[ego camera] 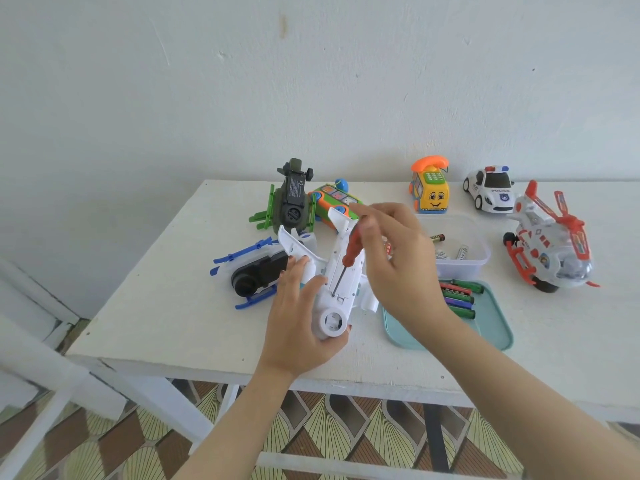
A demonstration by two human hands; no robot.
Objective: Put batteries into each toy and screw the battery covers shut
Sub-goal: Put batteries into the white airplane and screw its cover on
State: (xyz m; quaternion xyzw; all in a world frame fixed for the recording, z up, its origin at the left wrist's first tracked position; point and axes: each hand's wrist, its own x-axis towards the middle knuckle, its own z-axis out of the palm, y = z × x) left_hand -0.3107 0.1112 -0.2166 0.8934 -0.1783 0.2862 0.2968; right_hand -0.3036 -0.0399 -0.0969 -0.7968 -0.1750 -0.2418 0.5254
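A white toy plane [341,268] lies belly up near the table's front. My left hand [301,317] grips its nose end and wing from the left. My right hand [394,258] holds a red-handled screwdriver [351,252], whose thin shaft slants down to the battery cover on the plane's belly. Loose batteries [459,296] lie on a teal tray [491,332] to the right. More batteries [450,249] sit in a clear plastic tub [479,263] behind the tray.
A blue and black helicopter [254,271] and a green helicopter [291,202] lie upside down at the left. An orange-green toy bus [330,199], a yellow phone car [431,190], a police car [490,188] and a red-white helicopter [549,244] stand around the white table [173,306].
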